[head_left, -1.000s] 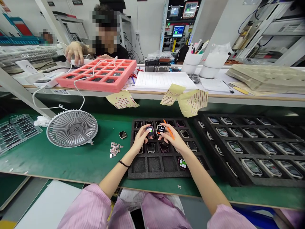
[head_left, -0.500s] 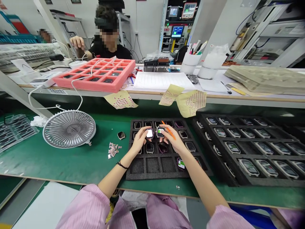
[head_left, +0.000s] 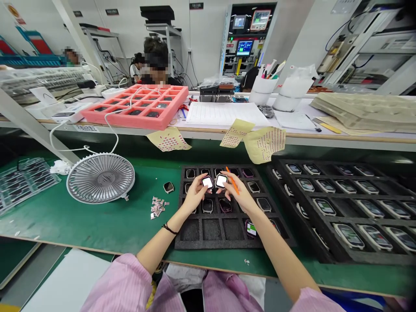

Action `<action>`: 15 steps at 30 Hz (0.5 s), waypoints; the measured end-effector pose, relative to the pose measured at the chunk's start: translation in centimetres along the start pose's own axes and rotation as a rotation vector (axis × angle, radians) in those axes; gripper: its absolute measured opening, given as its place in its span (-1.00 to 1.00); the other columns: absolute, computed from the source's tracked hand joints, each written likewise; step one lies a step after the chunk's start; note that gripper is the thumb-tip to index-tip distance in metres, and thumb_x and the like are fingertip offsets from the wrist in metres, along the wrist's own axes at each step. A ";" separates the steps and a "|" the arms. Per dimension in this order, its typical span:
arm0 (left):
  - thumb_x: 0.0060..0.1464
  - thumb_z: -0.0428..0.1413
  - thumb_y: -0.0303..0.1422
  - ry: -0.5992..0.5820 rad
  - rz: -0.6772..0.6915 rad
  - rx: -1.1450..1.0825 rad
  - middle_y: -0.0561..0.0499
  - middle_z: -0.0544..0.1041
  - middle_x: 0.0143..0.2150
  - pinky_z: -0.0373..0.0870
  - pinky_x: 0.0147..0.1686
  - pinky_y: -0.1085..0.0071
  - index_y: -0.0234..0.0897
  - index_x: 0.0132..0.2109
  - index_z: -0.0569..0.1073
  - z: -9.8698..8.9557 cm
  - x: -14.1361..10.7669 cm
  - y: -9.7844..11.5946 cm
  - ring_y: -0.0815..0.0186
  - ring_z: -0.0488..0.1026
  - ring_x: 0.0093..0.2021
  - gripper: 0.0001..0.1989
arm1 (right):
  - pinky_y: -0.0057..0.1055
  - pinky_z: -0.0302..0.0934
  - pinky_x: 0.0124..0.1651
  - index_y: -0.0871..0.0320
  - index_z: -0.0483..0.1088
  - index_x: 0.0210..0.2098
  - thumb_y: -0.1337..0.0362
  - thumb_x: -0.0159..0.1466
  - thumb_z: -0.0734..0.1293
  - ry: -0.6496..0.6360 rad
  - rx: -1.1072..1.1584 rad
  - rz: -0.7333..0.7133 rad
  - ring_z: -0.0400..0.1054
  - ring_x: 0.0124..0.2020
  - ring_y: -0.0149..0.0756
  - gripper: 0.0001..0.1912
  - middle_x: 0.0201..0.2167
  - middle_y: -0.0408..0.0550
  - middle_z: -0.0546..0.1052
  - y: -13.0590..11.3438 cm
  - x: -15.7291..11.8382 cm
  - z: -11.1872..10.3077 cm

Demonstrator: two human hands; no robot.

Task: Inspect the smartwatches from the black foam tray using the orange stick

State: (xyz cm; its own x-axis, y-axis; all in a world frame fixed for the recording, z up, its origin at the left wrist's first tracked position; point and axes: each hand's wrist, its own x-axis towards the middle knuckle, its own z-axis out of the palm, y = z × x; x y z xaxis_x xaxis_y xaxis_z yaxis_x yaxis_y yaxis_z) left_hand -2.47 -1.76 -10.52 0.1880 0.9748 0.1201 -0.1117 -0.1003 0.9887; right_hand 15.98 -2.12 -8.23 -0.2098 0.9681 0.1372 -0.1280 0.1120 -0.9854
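Observation:
Both of my hands are above a black foam tray [head_left: 211,229] of smartwatches. My left hand [head_left: 195,193] is closed on a smartwatch [head_left: 207,182] with a bright white screen. In my right hand [head_left: 238,193] is a second smartwatch [head_left: 221,181], its screen also white; an orange stick-like tool [head_left: 232,182], perhaps a pen, is tucked between the same fingers. The two watches are held side by side, faces up. Below my right wrist a watch with a lit green-and-white screen [head_left: 251,228] sits in a slot. Other watches in the tray have dark screens.
Left of the tray lie a loose smartwatch [head_left: 168,187], a pile of small pinkish tabs [head_left: 157,207] and a round grey fan [head_left: 101,178]. More watch-filled foam trays [head_left: 344,212] stand at right. A shelf above carries a pink foam tray [head_left: 162,119]; a co-worker [head_left: 156,65] sits beyond it.
The watch in my right hand has gone from a coloured screen to a white one. My view has shifted slightly. The co-worker's raised hand is no longer seen at the left.

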 end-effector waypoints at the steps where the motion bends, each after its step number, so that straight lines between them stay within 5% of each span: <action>1: 0.05 0.19 -0.26 -0.001 0.003 0.002 -0.19 0.44 0.07 0.23 -0.63 0.60 -0.21 0.20 0.28 0.0 0.0 -0.1 0.35 0.51 -0.33 -0.44 | -0.53 0.10 -0.67 0.02 0.27 0.07 0.07 0.18 0.41 -0.008 -0.001 -0.003 0.45 -0.45 -0.32 -0.49 -0.15 0.00 0.42 0.0 0.0 0.0; 7: 0.03 0.21 -0.26 0.024 0.016 0.019 -0.18 0.44 0.04 0.23 -0.62 0.61 -0.23 0.17 0.30 0.0 0.1 -0.3 0.38 0.49 -0.35 -0.45 | -0.52 0.12 -0.63 0.03 0.25 0.08 0.12 0.17 0.43 -0.033 0.002 -0.018 0.47 -0.40 -0.28 -0.47 -0.10 0.04 0.42 0.1 -0.1 0.0; 15: 0.08 0.15 -0.11 0.084 -0.013 -0.010 0.01 0.47 -0.32 0.14 -0.69 0.58 -0.28 -0.08 0.44 0.0 0.0 0.5 0.48 0.34 -0.56 -0.63 | -0.51 0.01 -0.67 0.12 0.39 -0.11 0.06 0.23 0.37 0.082 0.006 0.012 0.37 -0.61 -0.40 -0.67 -0.42 -0.13 0.46 -0.5 -0.3 0.1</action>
State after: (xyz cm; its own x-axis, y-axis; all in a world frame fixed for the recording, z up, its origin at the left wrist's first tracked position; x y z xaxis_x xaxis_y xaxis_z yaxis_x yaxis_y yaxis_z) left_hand -2.53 -1.81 -10.02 0.1068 0.9894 0.0986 -0.1198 -0.0857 0.9891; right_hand 16.05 -2.46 -7.75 -0.1308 0.9846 0.1163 -0.1313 0.0991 -0.9864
